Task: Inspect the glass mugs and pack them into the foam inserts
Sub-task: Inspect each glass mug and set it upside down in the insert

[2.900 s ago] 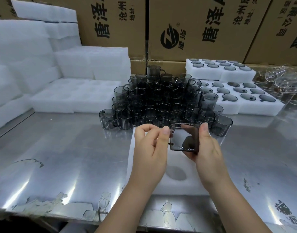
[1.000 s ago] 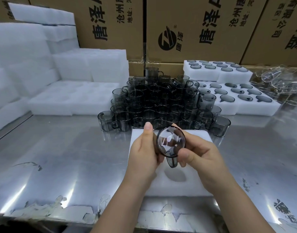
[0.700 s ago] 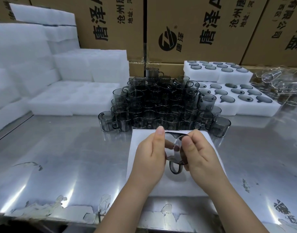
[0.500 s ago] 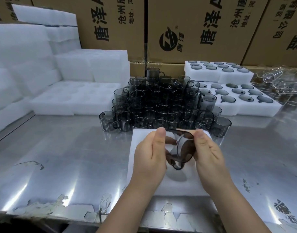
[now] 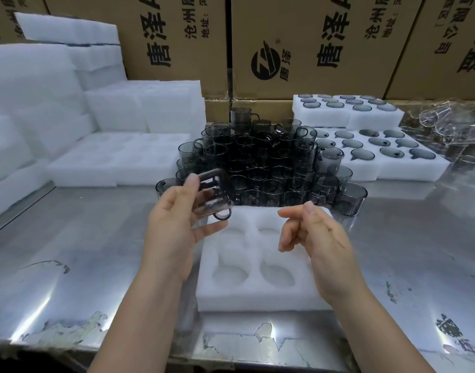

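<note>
Left hand [image 5: 174, 227] holding one smoked glass mug [image 5: 214, 191] between thumb and fingers. The mug is tilted, its loop handle [image 5: 222, 216] hanging downward, in the air above the far left corner of the near foam insert [image 5: 257, 300]. Right hand [image 5: 314, 235] apart from the mug, fingers loosely curled, nothing in it.

The mug is judged light, rigid, smooth enough to slip, and liable to chip. The surest hold is probably round the body wall or through the handle, not by a pinch on the rim.

The four cavities of the near foam insert that are in view are empty. Just behind it, a stacked pile of like mugs [image 5: 257, 162] stands on the steel table [image 5: 96, 238]. To the right are two filled foam inserts [image 5: 379, 169], one set on the other, with dark glass in every visible cavity. To the left are unfilled foam inserts [image 5: 109, 168].
</note>
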